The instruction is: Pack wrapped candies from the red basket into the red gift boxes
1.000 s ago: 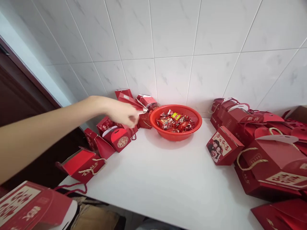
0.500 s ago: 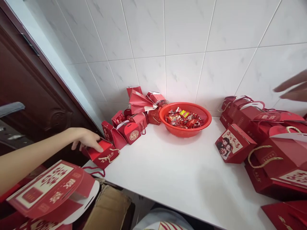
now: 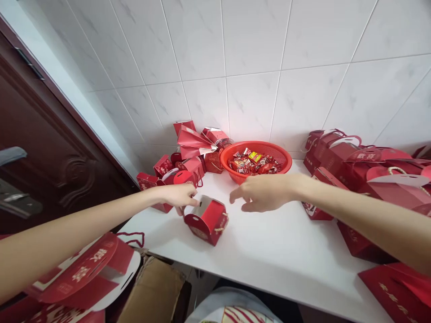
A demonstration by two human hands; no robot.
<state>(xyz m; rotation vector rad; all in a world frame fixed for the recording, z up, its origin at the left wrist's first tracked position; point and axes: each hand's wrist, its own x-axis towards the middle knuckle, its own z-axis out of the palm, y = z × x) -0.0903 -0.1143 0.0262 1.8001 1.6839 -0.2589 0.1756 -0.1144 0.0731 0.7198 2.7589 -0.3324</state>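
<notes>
A small red gift box [image 3: 215,215] with a cord handle and its top flaps up stands near the front of the white table [image 3: 262,251]. My left hand [image 3: 180,197] grips this box at its upper left edge, thumb against the pale flap. To the right of the box, my right hand [image 3: 259,193] hovers over the table, fingers apart and bent slightly, holding nothing. Just behind my right hand sits a red plastic basket [image 3: 284,168] of wrapped sweets [image 3: 251,161].
Red boxes [image 3: 190,143] cluster at the back left, and more boxes [image 3: 343,154] crowd the right side. At the front left are a large red box [image 3: 90,273] and a brown carton [image 3: 151,291]. A door [image 3: 63,152] stands at the left, a tiled wall [image 3: 252,40] behind.
My left hand has brought the small red box from the table's left edge toward the middle. My right hand has come in from the upper right to beside the box. The view has shifted slightly.
</notes>
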